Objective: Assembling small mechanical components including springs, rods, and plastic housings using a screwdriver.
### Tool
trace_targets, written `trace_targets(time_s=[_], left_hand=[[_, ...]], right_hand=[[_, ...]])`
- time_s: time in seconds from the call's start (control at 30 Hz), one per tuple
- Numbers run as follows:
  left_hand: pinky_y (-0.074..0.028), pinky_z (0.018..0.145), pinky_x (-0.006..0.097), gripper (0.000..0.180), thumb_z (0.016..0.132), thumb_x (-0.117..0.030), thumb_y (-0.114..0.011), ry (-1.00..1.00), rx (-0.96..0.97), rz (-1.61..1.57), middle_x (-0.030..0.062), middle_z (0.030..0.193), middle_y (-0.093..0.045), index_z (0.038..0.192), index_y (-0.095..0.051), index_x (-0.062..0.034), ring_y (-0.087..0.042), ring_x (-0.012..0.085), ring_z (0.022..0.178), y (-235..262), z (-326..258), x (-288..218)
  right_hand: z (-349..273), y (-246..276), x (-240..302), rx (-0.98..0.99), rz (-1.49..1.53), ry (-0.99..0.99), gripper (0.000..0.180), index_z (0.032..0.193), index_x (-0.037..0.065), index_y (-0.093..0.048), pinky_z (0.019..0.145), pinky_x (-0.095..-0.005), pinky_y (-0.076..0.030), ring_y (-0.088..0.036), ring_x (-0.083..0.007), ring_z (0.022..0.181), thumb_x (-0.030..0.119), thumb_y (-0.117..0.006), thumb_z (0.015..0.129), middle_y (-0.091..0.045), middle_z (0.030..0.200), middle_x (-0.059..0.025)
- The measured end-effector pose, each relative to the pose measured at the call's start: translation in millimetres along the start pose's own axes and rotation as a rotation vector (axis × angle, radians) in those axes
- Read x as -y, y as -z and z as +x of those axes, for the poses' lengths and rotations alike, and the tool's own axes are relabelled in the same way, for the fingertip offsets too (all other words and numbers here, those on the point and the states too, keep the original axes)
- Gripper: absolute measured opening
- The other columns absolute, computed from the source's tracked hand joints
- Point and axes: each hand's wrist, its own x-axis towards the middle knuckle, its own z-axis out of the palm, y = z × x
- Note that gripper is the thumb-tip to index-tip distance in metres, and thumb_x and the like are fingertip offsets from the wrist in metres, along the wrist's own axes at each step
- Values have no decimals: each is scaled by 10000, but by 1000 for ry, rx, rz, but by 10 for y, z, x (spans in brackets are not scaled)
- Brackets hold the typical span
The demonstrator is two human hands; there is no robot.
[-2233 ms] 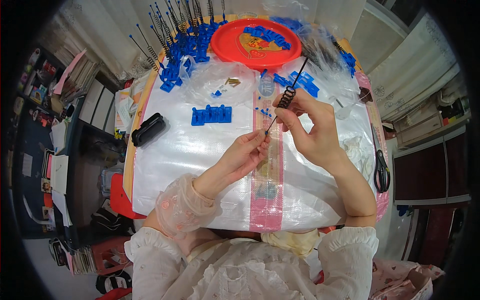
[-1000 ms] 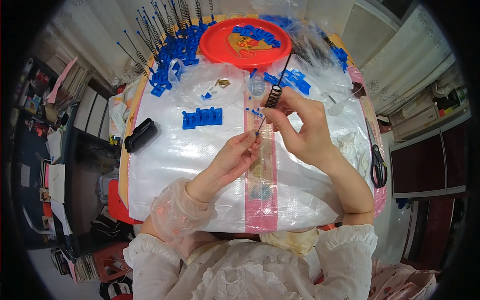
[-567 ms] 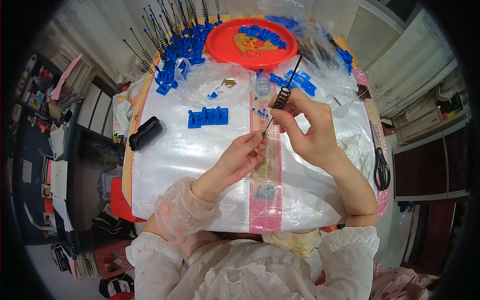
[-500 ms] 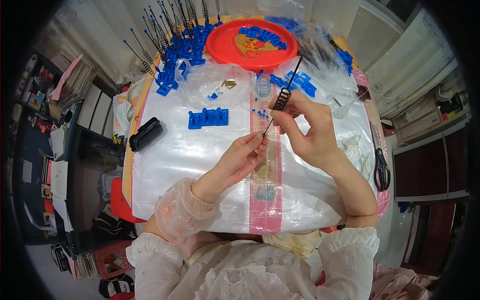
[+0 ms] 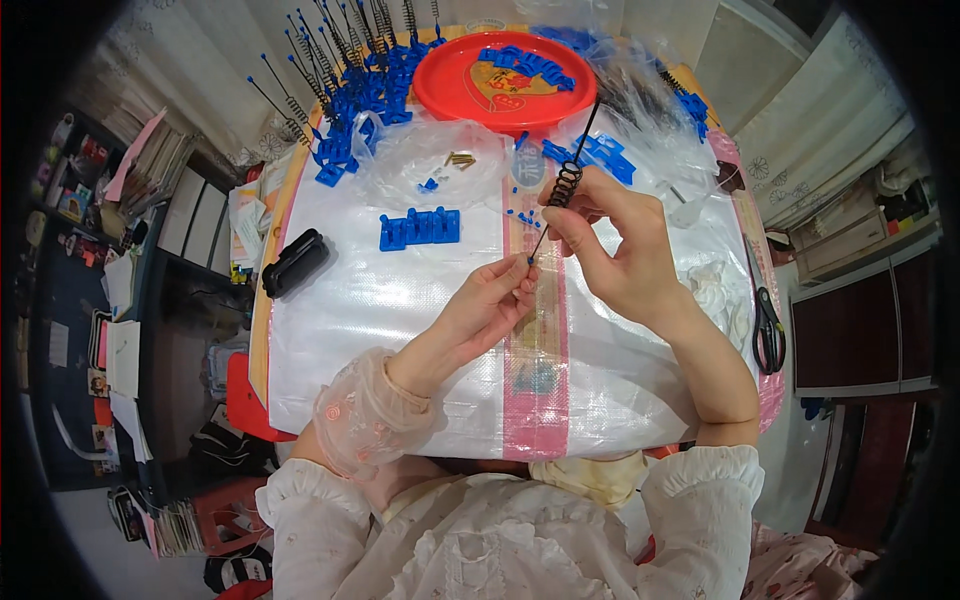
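Observation:
A thin dark rod (image 5: 588, 130) with a black coil spring (image 5: 565, 186) around it slants between my two hands above the table. My right hand (image 5: 625, 245) pinches the spring and rod between thumb and fingers. At the rod's lower end my left hand (image 5: 500, 297) pinches a tiny blue tip (image 5: 530, 261). Several small blue pieces (image 5: 528, 216) lie just beyond the left fingertips. A row of blue plastic parts (image 5: 419, 229) sits left of them, and a clear plastic bag (image 5: 430, 165) holds small brass pins (image 5: 461, 160) behind.
A red tray (image 5: 430, 90) with blue parts stands at the far edge. Finished-looking blue bases with upright springs (image 5: 365, 100) crowd the far left. A black case (image 5: 296, 264) lies at left, scissors (image 5: 768, 335) at right, and more blue parts (image 5: 605, 155) beyond my right hand.
Both hands keep their pinches on the rod and spring, with hardly any movement. The whole view has shifted slightly.

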Motion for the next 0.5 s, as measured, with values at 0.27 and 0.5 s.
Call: trace_targets(time_s=[0.27,0.5], left_hand=[[-504,733,178,174,1007,-161,-596,-4,-6,3,39,973,-609,1100,-617,-16,-556,62,805,-11,-1,-3],[-498,725,177,177,1007,-167,-597,-4,-6,9,39,975,-609,1099,-619,-18,-553,61,807,17,14,7]], right_hand=[[-9,1,13,12,9,-8,117,934,-44,-611,514,-292,-469,-636,-191,570,1,-686,857,-634,723,-113],[-6,7,8,15,-6,-10,128,942,-42,-604,521,-293,-469,-633,-192,568,12,-690,864,-630,718,-113]])
